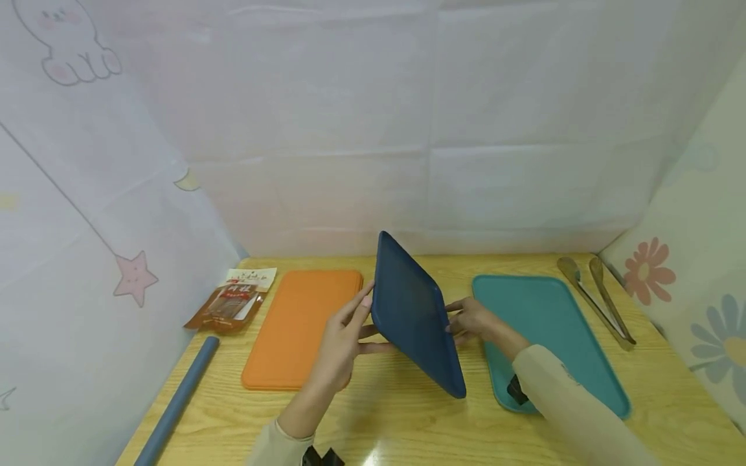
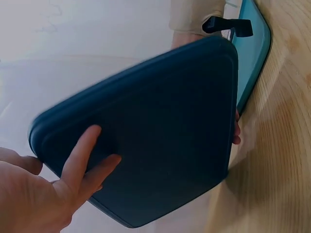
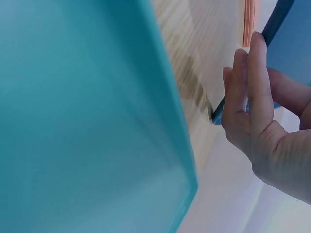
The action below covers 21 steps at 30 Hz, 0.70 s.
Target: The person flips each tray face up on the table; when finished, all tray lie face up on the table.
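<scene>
A: Head view, biggest first. Backdrop?

B: Pale fabric sheet with printed cartoon figures (image 1: 350, 97), filled the upper half. Below it, light wood-grain table (image 1: 419, 440), ran across the lower half.

A: Flat stuff on the table?

B: Teal rectangular tray with raised rim (image 1: 542, 310) lay flat, lower right. Orange rectangular board with rounded corners (image 1: 297, 330) lay flat, left of centre.

A: And the one in hand?

B: Navy-blue rectangular tray with rounded corners (image 1: 414, 317). Centre of the frame, between orange board and teal tray, tilted steeply. Lowest corner pointed lower right; couldn't tell if it touched the wood.

A: Long items?

B: Blue-grey cylindrical rod (image 1: 177, 401), lower left, slanted along the table edge. Brownish metallic tongs (image 1: 610, 303), right side, arms spread, just beside the teal tray.

A: Hands?

B: Left hand (image 1: 338, 343) gripped the navy tray's left edge; left wrist view showed two fingers extended against its broad face. Right hand (image 1: 474, 320) pinched the right edge, thumb on one side, long fingers on the other, forearm over the teal tray. Neither had let go.

A: Last?

B: Red-brown plastic packet with whitish top (image 1: 236, 303), left, near the orange board. Label too small to read.
</scene>
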Each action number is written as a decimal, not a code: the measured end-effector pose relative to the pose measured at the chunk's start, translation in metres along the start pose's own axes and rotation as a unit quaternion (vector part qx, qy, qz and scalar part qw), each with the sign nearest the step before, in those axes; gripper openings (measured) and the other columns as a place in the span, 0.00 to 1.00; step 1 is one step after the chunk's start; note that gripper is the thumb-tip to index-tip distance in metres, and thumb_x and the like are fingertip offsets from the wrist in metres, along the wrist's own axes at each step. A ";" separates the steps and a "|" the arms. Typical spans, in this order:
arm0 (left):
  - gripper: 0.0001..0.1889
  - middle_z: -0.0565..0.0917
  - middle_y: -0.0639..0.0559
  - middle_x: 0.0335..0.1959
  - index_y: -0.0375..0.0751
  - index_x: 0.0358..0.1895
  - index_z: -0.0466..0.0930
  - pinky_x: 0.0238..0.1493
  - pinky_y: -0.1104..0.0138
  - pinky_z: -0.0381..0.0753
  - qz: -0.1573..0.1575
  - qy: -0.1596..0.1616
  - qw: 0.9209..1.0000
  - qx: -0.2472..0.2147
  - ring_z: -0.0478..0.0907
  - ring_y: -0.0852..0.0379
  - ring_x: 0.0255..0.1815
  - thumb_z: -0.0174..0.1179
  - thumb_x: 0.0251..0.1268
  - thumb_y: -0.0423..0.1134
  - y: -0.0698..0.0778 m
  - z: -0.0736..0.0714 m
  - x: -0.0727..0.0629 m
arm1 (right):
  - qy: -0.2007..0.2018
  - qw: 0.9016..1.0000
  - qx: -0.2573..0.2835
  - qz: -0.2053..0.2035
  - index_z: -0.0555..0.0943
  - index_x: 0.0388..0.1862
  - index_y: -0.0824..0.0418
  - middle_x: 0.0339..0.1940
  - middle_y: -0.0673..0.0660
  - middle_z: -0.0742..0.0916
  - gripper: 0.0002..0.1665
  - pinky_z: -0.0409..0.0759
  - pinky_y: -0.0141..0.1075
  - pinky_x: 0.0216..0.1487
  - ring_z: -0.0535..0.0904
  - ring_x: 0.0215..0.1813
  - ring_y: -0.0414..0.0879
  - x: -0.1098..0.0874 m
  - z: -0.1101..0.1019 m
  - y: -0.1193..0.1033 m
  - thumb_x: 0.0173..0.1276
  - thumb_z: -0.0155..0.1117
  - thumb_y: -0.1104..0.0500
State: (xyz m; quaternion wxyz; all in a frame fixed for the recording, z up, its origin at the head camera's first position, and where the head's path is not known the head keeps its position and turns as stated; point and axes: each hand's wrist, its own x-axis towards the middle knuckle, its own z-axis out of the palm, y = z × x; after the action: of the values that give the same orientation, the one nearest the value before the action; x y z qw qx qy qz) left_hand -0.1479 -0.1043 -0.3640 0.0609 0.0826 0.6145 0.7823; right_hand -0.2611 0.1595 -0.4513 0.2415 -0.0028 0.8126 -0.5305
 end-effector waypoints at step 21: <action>0.27 0.73 0.36 0.62 0.45 0.70 0.68 0.27 0.64 0.85 -0.150 0.042 0.984 0.081 0.84 0.52 0.31 0.60 0.69 0.40 -0.037 -0.055 0.056 | 0.005 0.999 -0.040 0.011 0.62 0.70 0.74 0.53 0.75 0.79 0.35 0.85 0.44 0.30 0.85 0.38 0.54 -0.005 -0.025 0.007 0.63 0.58 0.78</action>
State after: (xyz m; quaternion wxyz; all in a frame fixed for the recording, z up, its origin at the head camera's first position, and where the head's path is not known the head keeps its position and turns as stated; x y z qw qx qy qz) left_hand -0.2143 -0.1370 -0.4095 0.1450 -0.0394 0.6830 0.7148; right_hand -0.2651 0.1854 -0.4469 0.2428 -0.0004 0.8345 -0.4946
